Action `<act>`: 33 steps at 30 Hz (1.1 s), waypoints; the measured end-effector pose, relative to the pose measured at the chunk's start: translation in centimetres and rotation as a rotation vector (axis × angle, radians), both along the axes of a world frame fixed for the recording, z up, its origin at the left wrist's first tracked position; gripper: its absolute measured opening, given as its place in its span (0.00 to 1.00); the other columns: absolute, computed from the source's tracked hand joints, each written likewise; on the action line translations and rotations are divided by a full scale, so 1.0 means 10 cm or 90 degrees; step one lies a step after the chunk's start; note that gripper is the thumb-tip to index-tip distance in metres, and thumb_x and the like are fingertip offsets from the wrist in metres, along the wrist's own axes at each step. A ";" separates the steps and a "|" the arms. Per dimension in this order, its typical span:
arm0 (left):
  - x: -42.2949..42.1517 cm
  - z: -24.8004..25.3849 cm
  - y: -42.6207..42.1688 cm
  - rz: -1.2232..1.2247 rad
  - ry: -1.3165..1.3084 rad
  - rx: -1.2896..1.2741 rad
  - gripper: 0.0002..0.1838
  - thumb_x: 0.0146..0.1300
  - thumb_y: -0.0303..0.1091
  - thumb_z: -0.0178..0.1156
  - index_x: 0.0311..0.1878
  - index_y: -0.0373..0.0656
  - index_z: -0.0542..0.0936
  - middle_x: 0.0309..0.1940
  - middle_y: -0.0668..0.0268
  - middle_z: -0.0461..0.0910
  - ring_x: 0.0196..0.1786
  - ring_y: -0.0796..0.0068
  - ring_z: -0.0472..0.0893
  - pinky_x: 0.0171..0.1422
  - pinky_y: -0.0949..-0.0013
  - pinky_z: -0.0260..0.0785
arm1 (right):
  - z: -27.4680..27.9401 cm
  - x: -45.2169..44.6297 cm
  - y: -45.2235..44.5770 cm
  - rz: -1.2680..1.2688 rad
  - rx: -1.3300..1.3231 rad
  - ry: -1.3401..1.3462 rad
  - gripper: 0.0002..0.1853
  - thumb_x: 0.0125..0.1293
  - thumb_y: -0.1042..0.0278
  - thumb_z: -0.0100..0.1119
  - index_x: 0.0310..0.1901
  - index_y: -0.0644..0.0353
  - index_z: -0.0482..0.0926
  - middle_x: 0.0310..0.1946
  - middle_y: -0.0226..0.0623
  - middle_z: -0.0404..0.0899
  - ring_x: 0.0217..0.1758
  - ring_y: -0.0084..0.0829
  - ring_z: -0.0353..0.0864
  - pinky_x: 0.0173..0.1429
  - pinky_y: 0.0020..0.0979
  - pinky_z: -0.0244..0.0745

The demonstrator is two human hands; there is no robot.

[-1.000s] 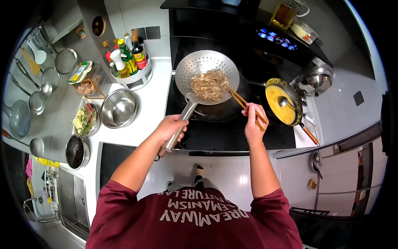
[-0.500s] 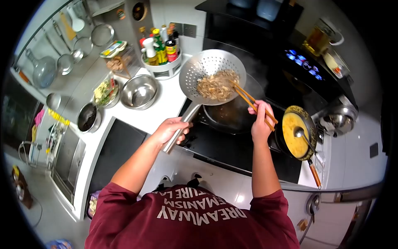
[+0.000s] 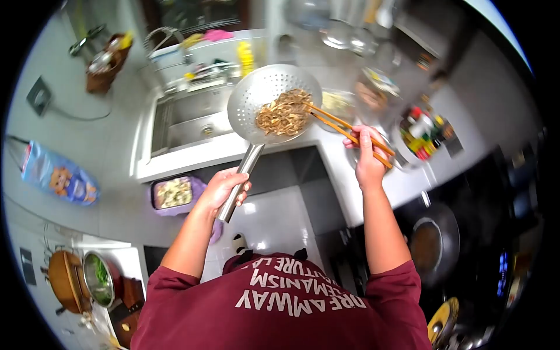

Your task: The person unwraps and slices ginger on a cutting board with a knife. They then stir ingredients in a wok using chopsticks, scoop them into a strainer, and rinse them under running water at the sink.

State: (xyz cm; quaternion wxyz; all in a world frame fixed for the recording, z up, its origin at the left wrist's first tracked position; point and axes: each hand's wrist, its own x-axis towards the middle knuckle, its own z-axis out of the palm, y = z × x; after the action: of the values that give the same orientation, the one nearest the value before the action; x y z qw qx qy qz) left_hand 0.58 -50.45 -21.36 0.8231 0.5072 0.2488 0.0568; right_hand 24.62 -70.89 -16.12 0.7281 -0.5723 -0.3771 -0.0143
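My left hand (image 3: pixel 226 189) is wrapped around the metal handle of a perforated strainer ladle (image 3: pixel 242 105). Its wide bowl is held up in front of me, near the sink. Inside lies a heap of brown cooked shreds (image 3: pixel 283 114), which look like mushroom or meat. A pair of long wooden chopsticks (image 3: pixel 336 123) is gripped in my right hand (image 3: pixel 368 154). Their tips reach the right side of the heap, at the bowl's edge.
A steel sink (image 3: pixel 165 134) is set in the white counter (image 3: pixel 344 195). To the right are a bottle rack (image 3: pixel 402 146) and the stove with a dark wok (image 3: pixel 452 224). A purple bin (image 3: pixel 196 189) stands below the counter, and a blue bag (image 3: pixel 61 175) hangs at left.
I have turned left from the stove to the sink side. The strainer ladle with its shreds has moved away from above the wok. Both hands keep their holds.
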 end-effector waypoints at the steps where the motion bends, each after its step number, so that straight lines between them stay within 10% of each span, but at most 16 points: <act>1: -0.14 -0.06 0.27 0.045 0.023 0.012 0.07 0.64 0.35 0.56 0.40 0.42 0.73 0.24 0.68 0.75 0.18 0.81 0.73 0.18 0.78 0.66 | -0.08 -0.07 0.39 0.042 -0.004 0.039 0.11 0.73 0.68 0.47 0.42 0.68 0.77 0.33 0.36 0.75 0.32 0.25 0.79 0.38 0.24 0.76; 16: -0.63 -0.77 2.77 0.228 0.131 -0.001 0.09 0.63 0.36 0.58 0.34 0.42 0.71 0.24 0.67 0.75 0.19 0.80 0.74 0.20 0.74 0.69 | -0.69 -0.47 3.61 0.192 -0.087 0.133 0.12 0.72 0.68 0.49 0.37 0.68 0.78 0.29 0.34 0.77 0.27 0.22 0.77 0.33 0.23 0.73; 22: -0.44 -1.06 3.33 0.238 0.221 -0.005 0.08 0.62 0.34 0.59 0.35 0.39 0.74 0.24 0.66 0.74 0.20 0.77 0.74 0.21 0.73 0.68 | -0.63 0.10 4.60 0.060 -0.073 -0.462 0.07 0.64 0.73 0.55 0.30 0.65 0.77 0.28 0.44 0.74 0.29 0.44 0.74 0.33 0.37 0.69; 33: -0.20 -1.31 3.91 0.281 0.344 -0.043 0.11 0.60 0.32 0.61 0.42 0.37 0.76 0.23 0.67 0.74 0.18 0.78 0.72 0.21 0.73 0.67 | -1.57 -0.16 7.57 0.326 -0.709 -0.602 0.18 0.62 0.68 0.46 0.53 0.64 0.72 0.47 0.51 0.76 0.49 0.47 0.79 0.51 0.41 0.76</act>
State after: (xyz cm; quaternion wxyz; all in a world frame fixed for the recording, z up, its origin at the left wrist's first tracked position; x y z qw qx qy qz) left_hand -1.43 -11.33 -34.44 0.7118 0.4104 0.5630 0.0890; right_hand 22.98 4.84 -31.80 0.0747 -0.6819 -0.7203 0.1035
